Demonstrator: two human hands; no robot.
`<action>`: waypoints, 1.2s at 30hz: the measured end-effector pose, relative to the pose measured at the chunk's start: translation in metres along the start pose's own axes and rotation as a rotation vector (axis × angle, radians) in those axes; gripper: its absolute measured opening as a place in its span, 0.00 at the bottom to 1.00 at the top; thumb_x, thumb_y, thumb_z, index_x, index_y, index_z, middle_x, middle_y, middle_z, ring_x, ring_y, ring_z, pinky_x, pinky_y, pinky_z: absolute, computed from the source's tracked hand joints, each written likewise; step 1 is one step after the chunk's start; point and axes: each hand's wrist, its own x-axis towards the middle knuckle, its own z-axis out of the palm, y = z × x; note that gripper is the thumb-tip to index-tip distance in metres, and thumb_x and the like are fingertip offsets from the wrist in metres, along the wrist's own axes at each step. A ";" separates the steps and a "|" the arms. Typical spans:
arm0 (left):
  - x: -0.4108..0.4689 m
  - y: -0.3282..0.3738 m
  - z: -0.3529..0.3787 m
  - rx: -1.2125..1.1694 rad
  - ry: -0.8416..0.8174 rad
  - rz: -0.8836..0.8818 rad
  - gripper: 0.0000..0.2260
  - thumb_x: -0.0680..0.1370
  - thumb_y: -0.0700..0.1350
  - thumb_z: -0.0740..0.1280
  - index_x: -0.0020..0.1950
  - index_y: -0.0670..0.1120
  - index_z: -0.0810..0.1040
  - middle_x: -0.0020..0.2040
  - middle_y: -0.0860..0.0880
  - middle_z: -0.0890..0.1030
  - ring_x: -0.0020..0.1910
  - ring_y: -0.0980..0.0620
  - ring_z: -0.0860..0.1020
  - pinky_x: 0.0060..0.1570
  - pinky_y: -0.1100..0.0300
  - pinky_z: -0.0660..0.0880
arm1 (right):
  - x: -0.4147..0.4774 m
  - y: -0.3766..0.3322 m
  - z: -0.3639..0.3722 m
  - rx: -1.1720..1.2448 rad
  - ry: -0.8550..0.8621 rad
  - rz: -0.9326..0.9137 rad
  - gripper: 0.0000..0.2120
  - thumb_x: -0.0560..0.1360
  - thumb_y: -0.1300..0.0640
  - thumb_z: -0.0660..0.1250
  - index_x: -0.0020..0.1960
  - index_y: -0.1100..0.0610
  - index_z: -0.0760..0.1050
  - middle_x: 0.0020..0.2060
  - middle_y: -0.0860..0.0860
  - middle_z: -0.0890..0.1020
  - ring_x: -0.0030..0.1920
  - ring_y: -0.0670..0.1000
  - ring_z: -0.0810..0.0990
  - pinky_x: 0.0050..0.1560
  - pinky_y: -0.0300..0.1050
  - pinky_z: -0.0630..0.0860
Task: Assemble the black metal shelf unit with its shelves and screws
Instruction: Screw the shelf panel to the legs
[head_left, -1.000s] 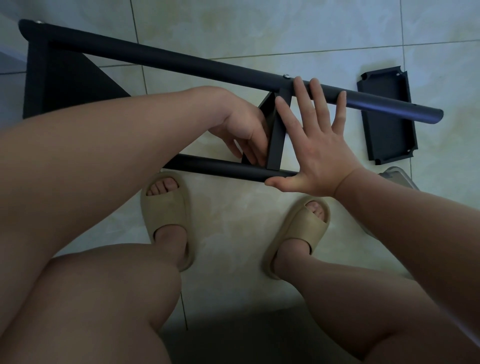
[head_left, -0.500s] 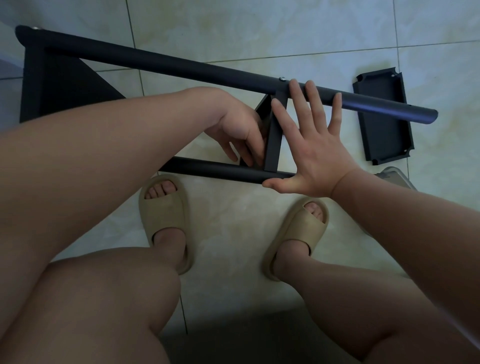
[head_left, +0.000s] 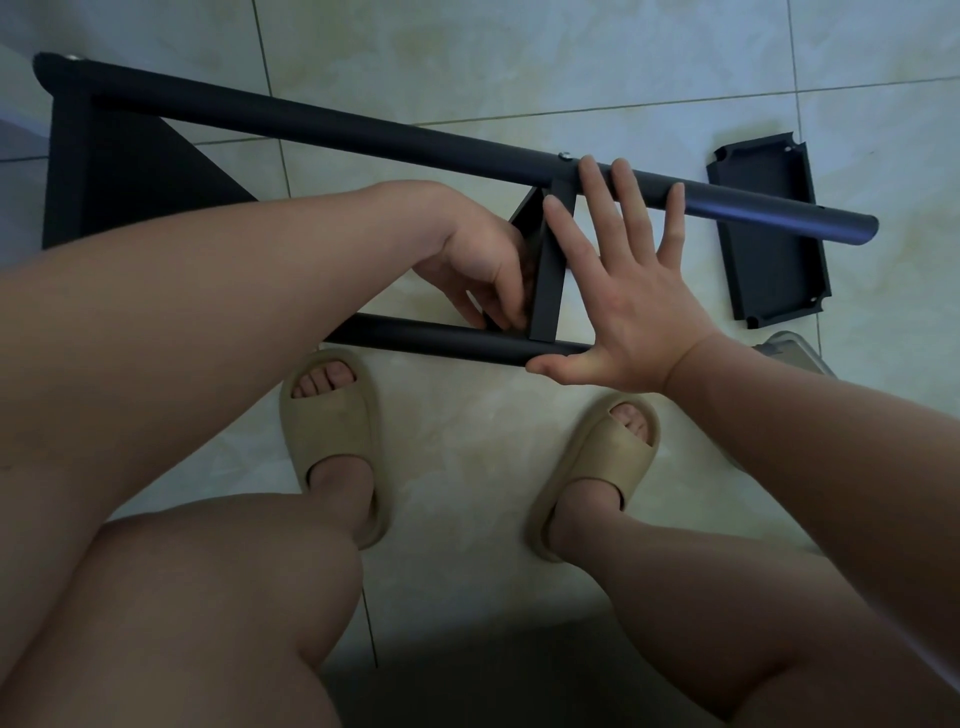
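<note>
Finding the shelf frame (head_left: 363, 130) lying on its side on the tiled floor (head_left: 519, 62), just ahead of both knees. Recording its long axis as running from far left to near right, along the upper tube (head_left: 753, 210) and the lower tube (head_left: 441, 340). Noting a middle shelf (head_left: 546, 291) standing edge-on between the two tubes, crosswise to them, with a screw (head_left: 564, 155) seated in the upper tube directly above it. Noting an end shelf (head_left: 114, 176) at the far-left end, and a spare shelf (head_left: 769, 234) lying flat on the floor under the upper tube's right end, apart from both hands.

Observing the right hand (head_left: 639, 306) pressing flat against the right face of the middle shelf, fingers (head_left: 631, 208) straight and spread, reaching up over the upper tube, thumb lying against the end of the lower tube, holding nothing. Observing the left hand (head_left: 478, 270) reaching down on the opposite side of the same shelf, fingers (head_left: 506, 312) curled at the corner between shelf and lower tube. Being unable to tell whether pinching a screw there, the fingertips being hidden.

Judging the step in hand as fastening the middle shelf to the lower tube. Placing that joint directly beneath the left fingers, hence the left hand nearer, with the right serving as a brace. Flagging a risk of the shelf twisting out of square without that bracing palm.
</note>
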 end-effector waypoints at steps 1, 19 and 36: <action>-0.001 0.000 0.000 0.000 0.002 -0.005 0.10 0.77 0.34 0.68 0.56 0.44 0.82 0.56 0.45 0.85 0.55 0.50 0.84 0.65 0.49 0.75 | 0.000 0.000 0.000 0.001 -0.001 0.000 0.58 0.67 0.20 0.56 0.83 0.59 0.50 0.81 0.65 0.48 0.80 0.69 0.45 0.72 0.79 0.41; -0.005 -0.003 0.002 0.018 0.094 -0.050 0.12 0.78 0.36 0.68 0.59 0.46 0.80 0.54 0.49 0.85 0.56 0.51 0.83 0.61 0.52 0.77 | -0.001 0.000 0.000 0.012 -0.013 -0.008 0.58 0.68 0.20 0.54 0.83 0.57 0.48 0.81 0.64 0.47 0.80 0.68 0.44 0.72 0.79 0.41; -0.100 -0.016 0.055 0.583 0.567 -0.276 0.18 0.82 0.59 0.60 0.59 0.49 0.82 0.60 0.49 0.79 0.60 0.45 0.75 0.67 0.46 0.70 | -0.001 -0.024 -0.068 0.204 -0.326 0.204 0.50 0.71 0.26 0.65 0.83 0.45 0.48 0.83 0.49 0.45 0.82 0.53 0.43 0.80 0.62 0.47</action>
